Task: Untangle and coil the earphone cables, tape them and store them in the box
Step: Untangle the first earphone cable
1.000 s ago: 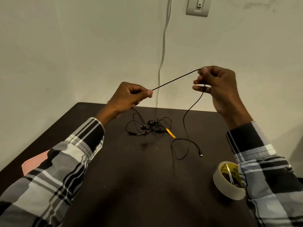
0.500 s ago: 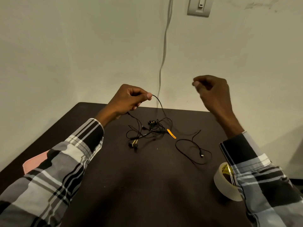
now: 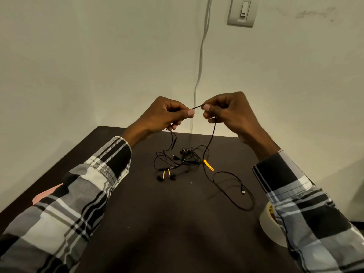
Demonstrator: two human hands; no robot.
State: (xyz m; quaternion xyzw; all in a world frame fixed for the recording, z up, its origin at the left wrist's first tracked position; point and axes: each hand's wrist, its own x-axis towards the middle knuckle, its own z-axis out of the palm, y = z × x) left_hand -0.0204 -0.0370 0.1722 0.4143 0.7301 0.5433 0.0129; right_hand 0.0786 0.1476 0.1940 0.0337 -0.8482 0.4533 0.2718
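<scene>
Two hands mid-frame | left hand and right hand pinch black earphone cable | tangle below on table | tape roll lower right

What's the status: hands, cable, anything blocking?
Left hand and right hand both pinch one black cable, raised over table. Rest tangled below. Tape by right sleeve; nothing blocking.

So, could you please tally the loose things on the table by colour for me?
Black: 1, the tangle of earphone cables, one strand of it pinched between the left hand and the right hand.
Yellow: 1, the cable strap.
Cream: 1, the tape roll.
Pink: 1, a flat item at the table's left edge, mostly hidden by a sleeve.
Total: 4
</scene>
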